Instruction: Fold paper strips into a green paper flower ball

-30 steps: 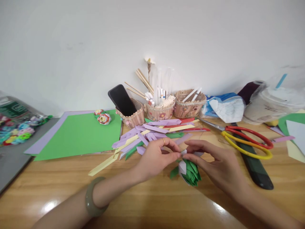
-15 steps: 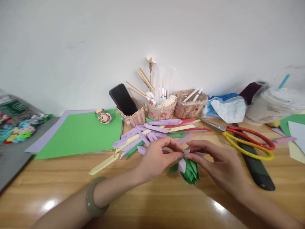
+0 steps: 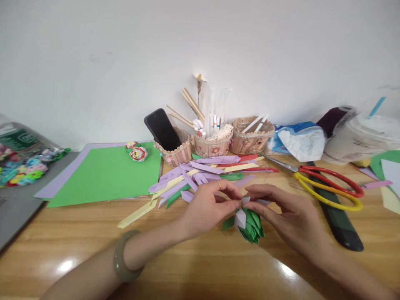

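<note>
Between my hands, just above the wooden table (image 3: 175, 266), is a folded paper piece (image 3: 252, 227) made of layered green points with pale lilac folds at its upper left. My left hand (image 3: 215, 204) wears a ring and pinches the top of the piece with thumb and index finger. From the other side, the thumb and fingers of my right hand (image 3: 278, 204) close on the same lilac top. The fingertips partly cover where they grip. Folded paper strips (image 3: 200, 177) in lilac, yellow, green and red lie heaped just beyond my left hand.
Green paper (image 3: 106, 179) lies at left, with small paper roses (image 3: 138, 154) on it. Stick baskets (image 3: 212, 148) line the wall, one holding a phone (image 3: 162, 130). Red-and-yellow scissors (image 3: 328, 183) rest over a dark cutter (image 3: 339, 225) at right, near a lidded cup (image 3: 356, 135).
Both hands keep their pinch on the paper piece, with hardly any movement. The whole view has shifted slightly.
</note>
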`<action>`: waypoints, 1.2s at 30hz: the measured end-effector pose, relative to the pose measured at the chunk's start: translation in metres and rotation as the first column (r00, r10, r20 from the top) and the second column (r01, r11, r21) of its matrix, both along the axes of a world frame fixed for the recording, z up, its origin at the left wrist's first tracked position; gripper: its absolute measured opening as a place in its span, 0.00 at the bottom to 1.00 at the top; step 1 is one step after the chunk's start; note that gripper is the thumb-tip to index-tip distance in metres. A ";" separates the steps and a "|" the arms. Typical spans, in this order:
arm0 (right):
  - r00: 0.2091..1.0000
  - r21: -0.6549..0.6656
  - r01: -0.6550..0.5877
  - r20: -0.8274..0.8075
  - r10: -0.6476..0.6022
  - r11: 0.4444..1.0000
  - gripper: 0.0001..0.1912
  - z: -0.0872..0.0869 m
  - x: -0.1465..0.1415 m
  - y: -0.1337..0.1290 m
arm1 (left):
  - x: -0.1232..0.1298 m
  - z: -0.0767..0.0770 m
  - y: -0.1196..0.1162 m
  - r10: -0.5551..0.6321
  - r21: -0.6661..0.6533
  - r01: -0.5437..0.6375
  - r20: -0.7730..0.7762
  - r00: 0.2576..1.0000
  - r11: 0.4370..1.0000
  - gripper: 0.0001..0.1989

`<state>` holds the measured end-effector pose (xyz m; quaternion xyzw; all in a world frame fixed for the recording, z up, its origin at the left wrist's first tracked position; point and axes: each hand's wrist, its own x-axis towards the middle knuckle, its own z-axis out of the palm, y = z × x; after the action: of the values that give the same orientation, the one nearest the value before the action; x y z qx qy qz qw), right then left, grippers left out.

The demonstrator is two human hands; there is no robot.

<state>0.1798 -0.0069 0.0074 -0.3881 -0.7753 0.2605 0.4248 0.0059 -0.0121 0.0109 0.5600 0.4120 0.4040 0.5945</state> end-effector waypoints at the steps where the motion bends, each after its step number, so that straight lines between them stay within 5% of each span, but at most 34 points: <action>1: 1.000 0.000 0.001 0.003 -0.001 1.000 0.09 0.000 0.000 0.000 | 0.000 0.000 0.000 0.000 -0.009 0.000 0.004 1.000 1.000 0.03; 17: 0.996 0.052 0.008 0.089 -0.013 0.999 0.09 -0.003 0.003 -0.002 | -0.002 -0.001 0.001 -0.068 -0.073 0.066 -0.019 0.998 0.995 0.07; 22: 0.992 0.135 0.028 0.122 -0.045 0.991 0.08 0.000 0.001 -0.004 | -0.001 0.000 0.001 -0.046 -0.005 0.045 -0.081 0.996 0.999 0.08; 36: 0.972 0.423 0.009 0.209 -0.108 0.906 0.12 0.005 -0.002 -0.009 | 0.005 -0.002 -0.003 -0.026 0.010 0.026 0.066 0.998 1.000 0.08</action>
<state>0.1782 -0.0156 0.0128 -0.3383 -0.8444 0.0290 0.4144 0.0107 -0.0152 0.0089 0.5544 0.3831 0.4162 0.6104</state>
